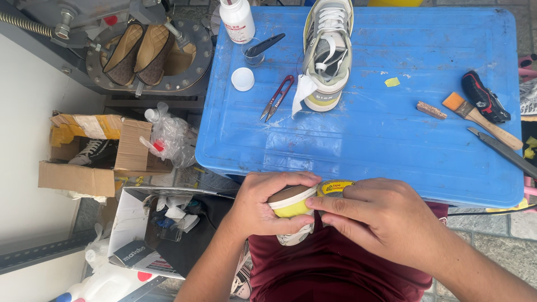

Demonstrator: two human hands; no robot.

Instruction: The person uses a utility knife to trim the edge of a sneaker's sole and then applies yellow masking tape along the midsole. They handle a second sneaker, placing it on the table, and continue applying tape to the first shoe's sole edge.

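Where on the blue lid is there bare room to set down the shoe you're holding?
The widest bare patch on the blue lid runs along the near edge, below the sneaker and snips, and left of the brush. The far right corner is also bare. It is crowded around the bottle and cap, and at the right-edge tools.

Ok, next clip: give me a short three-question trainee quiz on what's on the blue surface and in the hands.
1. True or false: the sneaker lies on the blue lid.
2. What lies just left of the sneaker's heel? A) red-handled snips B) a hammer C) a spoon
3. Which hand grips the shoe on the lap from the left?

Key: 1 true; 2 A; 3 the left hand, while the right hand presses its sole edge.
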